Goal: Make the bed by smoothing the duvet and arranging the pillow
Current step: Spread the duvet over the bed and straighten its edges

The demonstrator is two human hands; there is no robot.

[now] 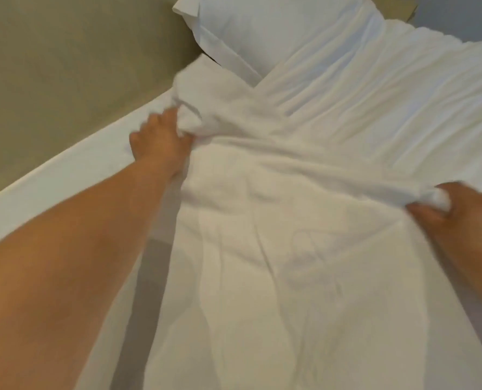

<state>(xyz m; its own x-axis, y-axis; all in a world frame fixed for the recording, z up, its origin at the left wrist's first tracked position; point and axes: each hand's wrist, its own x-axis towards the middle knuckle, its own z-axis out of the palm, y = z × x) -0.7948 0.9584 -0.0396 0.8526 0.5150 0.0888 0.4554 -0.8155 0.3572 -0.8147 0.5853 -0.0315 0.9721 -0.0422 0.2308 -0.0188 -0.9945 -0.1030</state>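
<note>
A: Where is the duvet?

B: The white duvet [276,263] lies in front of the person and fills the near middle of the view, wrinkled, with soft folds running toward the camera. Its top edge is bunched into a thick ridge that runs from one hand to the other.

A: How do the hands grip it?

B: The left hand [161,139] has its fingers curled tight around a wad of that top edge near the left side of the bed. The right hand [453,209] is a closed fist on the same edge at the far right of the view, with a puff of white cloth showing between the fingers. Both arms are bare, and the picture is a little blurred around the hands.

A: And the pillow?

B: The white pillow [276,32] rests at the top of the view, just beyond the bunched edge. One corner of its case sticks up at the upper left. Cloth drawn tight from the ridge overlaps its lower right part.

A: What about the edges and the room around?

B: The white sheet [65,178] shows bare along the bed's left edge, a strip running diagonally from the lower left up toward the pillow. Beyond it stands a plain olive-grey wall [65,66], touching or nearly touching the bed. A grey band [147,291] shows under the left forearm, beside the duvet's left edge; what it is I cannot tell. To the right, creased white cloth spreads to the frame's edge.
</note>
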